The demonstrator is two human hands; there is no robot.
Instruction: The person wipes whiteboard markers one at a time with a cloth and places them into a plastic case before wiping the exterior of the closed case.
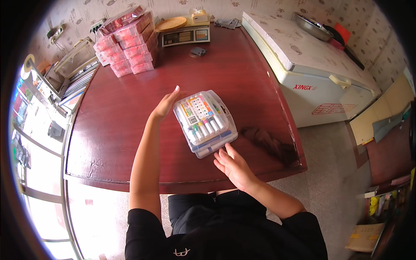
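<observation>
A clear plastic case of marker pens (208, 125) lies at a slant on the dark red wooden table (113, 130). Through its lid I see white-bodied markers with coloured ends, under a printed label. Beside the case's far left corner is my left hand (166, 103), thumb raised and nothing visible in its grasp; whether it touches the case I cannot tell. My right hand (235, 167) hovers by the near right corner, palm partly turned up, fingers apart and holding nothing.
Pink packaged boxes (130, 48) are stacked at the far left, next to a weighing scale (185, 35) bearing a woven tray (171, 24). A small grey object (198, 51) lies before the scale. A chest freezer (318, 94) borders the table's right side; glazed doors (42, 175) are at left.
</observation>
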